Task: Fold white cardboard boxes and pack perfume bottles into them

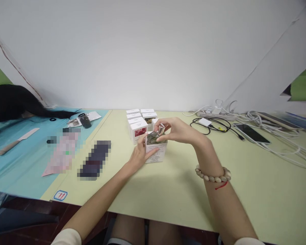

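A small white carton (156,156) with fine print on its front stands on the yellow table before me. Around its left side and front are the fingers of my left hand (138,157), gripping it. My right hand (177,131) is over the carton's top, its thumb and fingers closed on a small shiny silver item (161,128). Whether that is a cap or a foil packet I cannot tell. Below it shows a dark greenish picture or surface at the carton's upper part. Just behind, two rows of similar white boxes (135,126) bear pictures, one of them red.
To the right lie black and white cables (220,124), a white adapter (204,121) and a phone (252,133). On the left are a blurred-out dark item (95,160), a knife (17,141), a dark jar (84,120) and a person's dark hair (12,102) over the blue cloth.
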`<state>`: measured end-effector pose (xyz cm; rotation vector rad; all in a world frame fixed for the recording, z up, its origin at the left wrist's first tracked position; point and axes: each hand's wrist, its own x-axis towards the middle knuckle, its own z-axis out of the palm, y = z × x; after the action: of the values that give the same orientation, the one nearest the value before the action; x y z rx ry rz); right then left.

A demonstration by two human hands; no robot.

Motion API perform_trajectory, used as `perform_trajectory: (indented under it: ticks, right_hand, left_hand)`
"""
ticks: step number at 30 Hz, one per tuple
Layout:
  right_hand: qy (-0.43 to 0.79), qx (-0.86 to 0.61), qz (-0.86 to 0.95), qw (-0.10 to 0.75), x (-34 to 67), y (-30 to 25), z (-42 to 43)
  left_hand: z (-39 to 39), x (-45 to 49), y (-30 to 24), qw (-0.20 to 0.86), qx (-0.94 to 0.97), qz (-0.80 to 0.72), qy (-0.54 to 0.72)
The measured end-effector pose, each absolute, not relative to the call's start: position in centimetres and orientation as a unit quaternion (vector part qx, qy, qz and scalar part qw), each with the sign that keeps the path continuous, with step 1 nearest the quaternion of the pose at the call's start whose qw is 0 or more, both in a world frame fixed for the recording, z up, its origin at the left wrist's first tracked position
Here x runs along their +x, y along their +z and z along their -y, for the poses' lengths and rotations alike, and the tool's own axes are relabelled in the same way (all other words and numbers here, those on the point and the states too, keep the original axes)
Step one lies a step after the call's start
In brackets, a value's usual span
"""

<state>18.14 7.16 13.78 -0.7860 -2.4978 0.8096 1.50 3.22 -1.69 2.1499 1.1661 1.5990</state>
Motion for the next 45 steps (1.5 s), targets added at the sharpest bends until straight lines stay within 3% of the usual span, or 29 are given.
perform_trajectory:
  ticks: [9, 13, 22, 45]
  right_hand:
    - [0.190, -0.314, 0.918, 0.147, 17.1, 13.0, -6.8]
    - [0.208, -0.340, 0.912, 0.093, 16.6, 12.2, -6.7]
    - [0.231, -0.330, 0.913, 0.060, 16.6, 11.7, -6.4]
    - [0.300, -0.307, 0.900, 0.079, 17.4, 11.9, -6.6]
  left_hand:
    - [-3.2, 1.3, -0.8, 0.082, 0.746, -0.417, 0.512]
    - [-3.0, 1.1, -0.6, 0.090, 0.747, -0.441, 0.488]
    - [-3.0, 1.0, -0.8, 0.090, 0.740, -0.458, 0.484]
    - [-3.4, 0.8, -1.2, -0.007, 0.751, -0.448, 0.485]
